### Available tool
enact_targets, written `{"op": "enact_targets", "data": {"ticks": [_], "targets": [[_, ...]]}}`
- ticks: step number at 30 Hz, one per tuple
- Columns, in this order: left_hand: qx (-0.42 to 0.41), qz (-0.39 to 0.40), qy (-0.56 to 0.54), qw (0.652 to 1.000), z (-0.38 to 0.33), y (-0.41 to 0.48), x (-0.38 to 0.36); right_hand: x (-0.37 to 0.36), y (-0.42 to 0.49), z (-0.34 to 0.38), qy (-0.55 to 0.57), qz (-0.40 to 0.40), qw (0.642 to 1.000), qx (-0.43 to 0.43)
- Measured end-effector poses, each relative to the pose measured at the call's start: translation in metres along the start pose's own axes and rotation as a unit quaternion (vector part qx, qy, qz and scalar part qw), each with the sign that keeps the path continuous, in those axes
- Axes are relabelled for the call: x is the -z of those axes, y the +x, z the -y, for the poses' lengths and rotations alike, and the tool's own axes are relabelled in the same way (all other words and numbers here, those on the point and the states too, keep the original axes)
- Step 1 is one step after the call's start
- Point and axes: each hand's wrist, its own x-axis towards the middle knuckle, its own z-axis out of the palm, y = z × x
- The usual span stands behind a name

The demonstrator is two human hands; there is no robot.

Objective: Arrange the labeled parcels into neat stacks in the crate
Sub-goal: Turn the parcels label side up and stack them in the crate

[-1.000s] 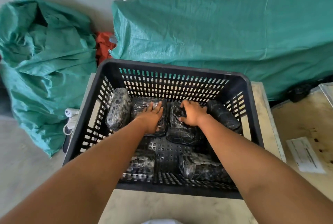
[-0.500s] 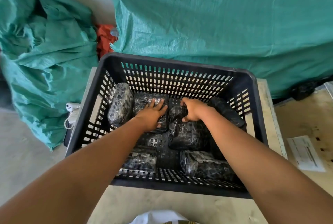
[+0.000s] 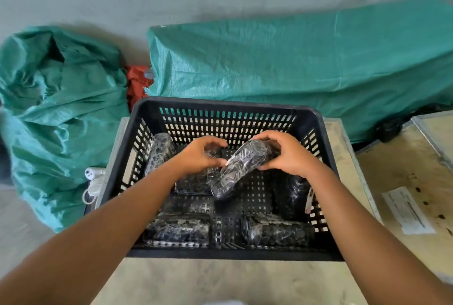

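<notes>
a crumpled green tarp (image 3: 56, 108) lies on the floor at far left, a white plug (image 3: 94, 173) just beside the black crate (image 3: 228, 108). inside the crate, one wrapped parcel (image 3: 159, 152) leans on the left wall. the left hand (image 3: 199, 156) curls around a parcel held low (image 3: 196, 181), near the crate's middle. the right hand (image 3: 286, 152) grips the upper end of a tilted parcel (image 3: 241, 166), raised above the crate floor. two more parcels lie along the near wall, one at left (image 3: 179, 230) and one at right (image 3: 277, 231), and another (image 3: 290, 194) stands by the right wall. a paper sheet (image 3: 408, 210) lies on the wooden surface (image 3: 402, 165) at right.
</notes>
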Motion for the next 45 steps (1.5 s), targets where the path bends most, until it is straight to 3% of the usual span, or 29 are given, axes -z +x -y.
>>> {"op": "enact_targets", "data": {"ticks": [3,8,12,14,17,21,23,26,28,31,38,42,45], "targets": [[0.047,0.130,-0.154,0.978,-0.015,-0.006,0.010,0.008,-0.011,0.011,0.156,0.000,0.987,0.023],[0.032,0.323,-0.372,0.869,-0.012,-0.012,0.007,0.006,-0.021,0.020,0.407,0.046,0.911,0.048],[0.017,0.330,-0.448,0.831,0.000,-0.022,0.003,-0.008,-0.021,0.022,0.448,0.052,0.892,0.022],[0.001,0.283,-0.454,0.845,0.002,-0.026,0.002,-0.015,-0.020,0.022,0.465,0.032,0.885,0.003],[0.026,0.150,-0.427,0.891,0.004,-0.029,0.002,-0.020,-0.015,0.023,0.477,-0.009,0.879,-0.024],[0.059,0.046,-0.392,0.917,0.010,-0.024,0.004,-0.018,-0.010,0.022,0.466,-0.050,0.880,-0.072],[0.078,0.025,-0.371,0.925,0.013,-0.018,0.004,-0.017,-0.009,0.018,0.406,-0.039,0.910,-0.075],[0.091,0.014,-0.326,0.941,0.014,-0.004,-0.003,-0.027,-0.009,0.011,0.200,-0.004,0.979,-0.047],[0.084,0.007,-0.266,0.960,0.013,0.008,-0.011,-0.036,-0.002,0.005,0.112,0.010,0.992,-0.050],[0.066,0.002,-0.082,0.994,0.011,0.026,-0.027,-0.047,0.011,-0.006,0.072,-0.003,0.990,-0.117],[0.076,0.022,0.106,0.991,0.029,0.052,-0.069,-0.076,0.022,-0.043,-0.035,-0.033,0.971,-0.233],[0.107,-0.048,0.196,0.973,0.041,0.057,-0.091,-0.089,0.024,-0.057,-0.057,-0.039,0.967,-0.245],[0.128,-0.036,0.280,0.951,0.045,0.058,-0.104,-0.098,0.026,-0.061,-0.094,-0.040,0.962,-0.251]]}}
